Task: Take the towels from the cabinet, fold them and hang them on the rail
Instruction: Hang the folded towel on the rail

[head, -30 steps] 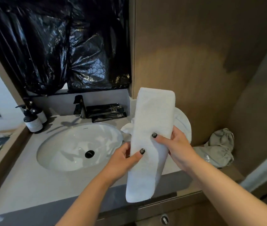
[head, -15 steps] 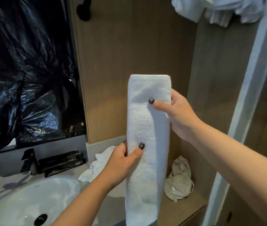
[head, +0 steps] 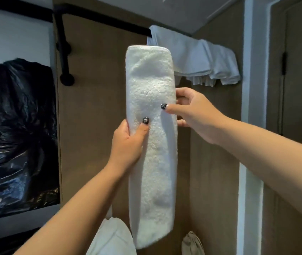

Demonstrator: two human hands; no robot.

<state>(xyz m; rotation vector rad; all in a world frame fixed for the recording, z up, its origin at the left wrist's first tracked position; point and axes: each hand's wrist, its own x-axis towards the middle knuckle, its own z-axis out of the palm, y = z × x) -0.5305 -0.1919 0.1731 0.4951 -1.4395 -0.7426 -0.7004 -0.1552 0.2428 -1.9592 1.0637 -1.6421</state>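
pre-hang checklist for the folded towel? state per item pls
1. Towel folded into a narrow strip: ok.
2. Left hand grips the towel's left edge, thumb across the front: ok.
3. Right hand pinches the right edge, thumb in front, fingers behind: ok.
4. Free stretch of rail left of the hung towels: ok, bare black bar visible there.
5. Towel top raised to rail height: not ok, its top edge sits below the bar.
6. Fold holds at the back and the lower end: cannot tell, back face hidden.
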